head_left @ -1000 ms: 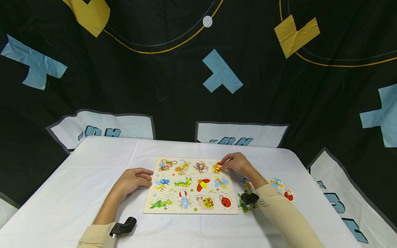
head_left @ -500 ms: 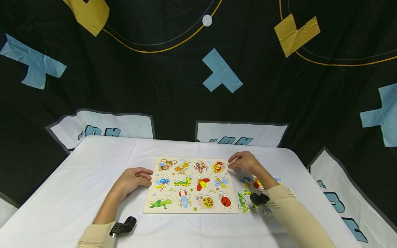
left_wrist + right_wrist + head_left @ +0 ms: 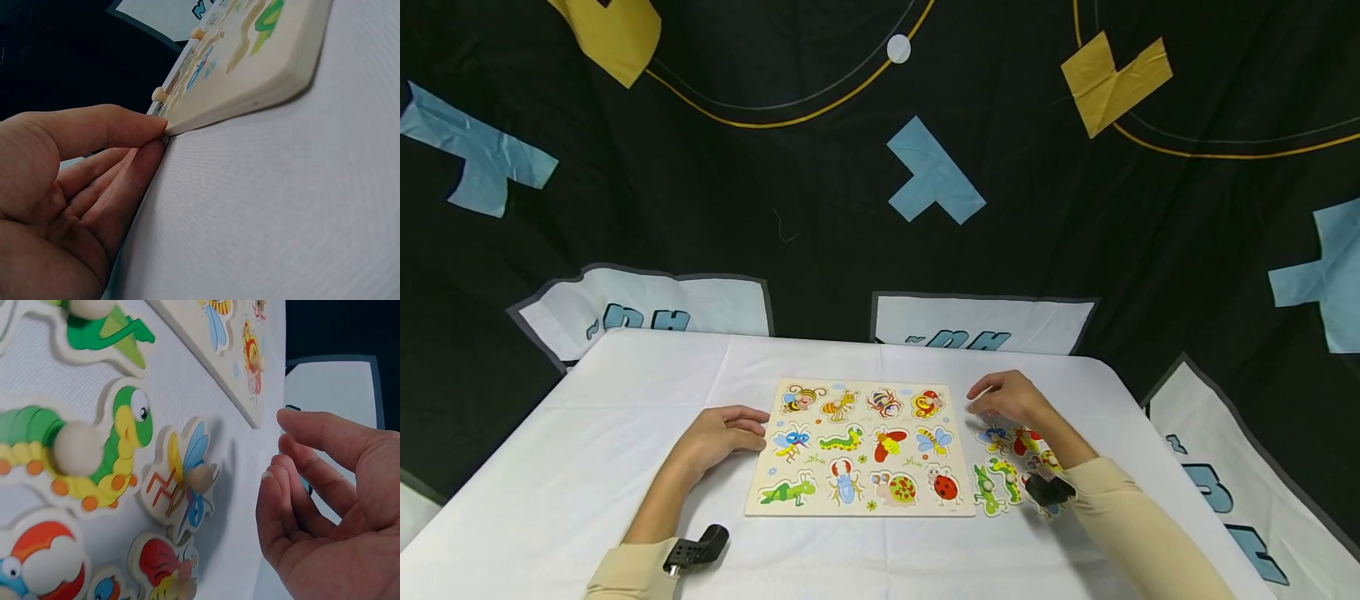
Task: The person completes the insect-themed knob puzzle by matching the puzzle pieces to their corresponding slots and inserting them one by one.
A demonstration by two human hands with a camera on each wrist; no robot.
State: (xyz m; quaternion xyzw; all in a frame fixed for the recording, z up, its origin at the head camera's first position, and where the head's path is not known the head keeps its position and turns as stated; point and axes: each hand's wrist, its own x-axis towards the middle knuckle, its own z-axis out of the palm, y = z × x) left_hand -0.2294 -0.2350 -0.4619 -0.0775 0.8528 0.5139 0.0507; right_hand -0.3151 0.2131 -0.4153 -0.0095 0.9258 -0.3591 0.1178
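A wooden peg puzzle board [image 3: 857, 510] with printed insects lies flat on the table. My left hand [image 3: 724, 437] rests at its left edge; in the left wrist view the thumb [image 3: 140, 128] touches the board's edge and the fingers lie beside it. My right hand [image 3: 1011, 398] hovers to the right of the board, fingers loosely bent, holding nothing. A red-and-yellow insect piece [image 3: 928, 404] with a knob sits in the board's upper right spot. Below my right hand lie loose knobbed pieces, among them a caterpillar [image 3: 125, 444], a mosquito [image 3: 181, 469] and a grasshopper [image 3: 988, 490].
More loose pieces, including a red-winged fly [image 3: 1024, 442], crowd the table right of the board, partly hidden by the right wrist camera [image 3: 1049, 489]. The white tablecloth [image 3: 820, 558] ends at a dark curtain [image 3: 820, 208] behind.
My right hand has left the red-and-yellow insect piece at the board's upper right and moved right, off the board. More loose pieces now show beneath it. My left hand has stayed still.
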